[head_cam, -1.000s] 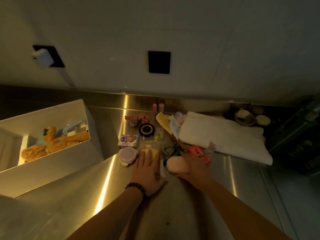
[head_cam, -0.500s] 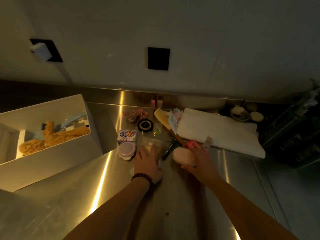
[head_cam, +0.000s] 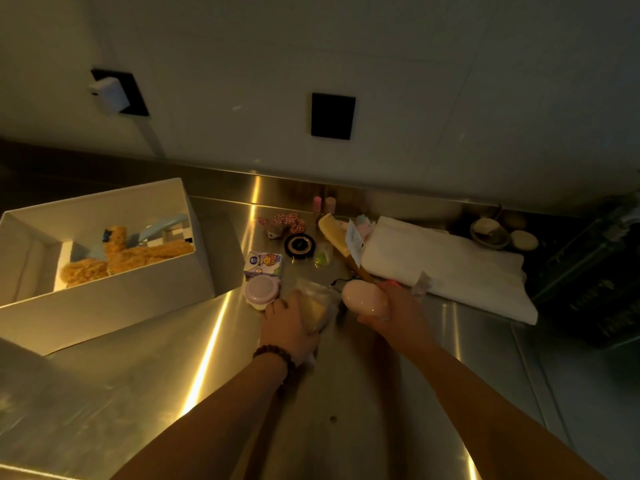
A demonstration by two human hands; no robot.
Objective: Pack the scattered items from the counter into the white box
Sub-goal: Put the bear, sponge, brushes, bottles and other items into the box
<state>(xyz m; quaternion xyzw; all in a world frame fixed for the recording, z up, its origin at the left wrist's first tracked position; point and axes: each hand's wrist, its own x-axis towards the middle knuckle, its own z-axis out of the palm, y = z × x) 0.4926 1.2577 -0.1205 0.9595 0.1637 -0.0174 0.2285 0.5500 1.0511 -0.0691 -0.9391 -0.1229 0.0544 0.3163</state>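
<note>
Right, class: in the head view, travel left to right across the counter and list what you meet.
White box → lilac-lidded round jar → left hand gripping a clear bag → pink oval object in the right hand → folded white towel → small bowls.

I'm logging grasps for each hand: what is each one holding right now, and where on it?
The right hand grips the pink egg-shaped object by its right end. The left hand grips the clear bag with yellow contents along its left side.
</note>
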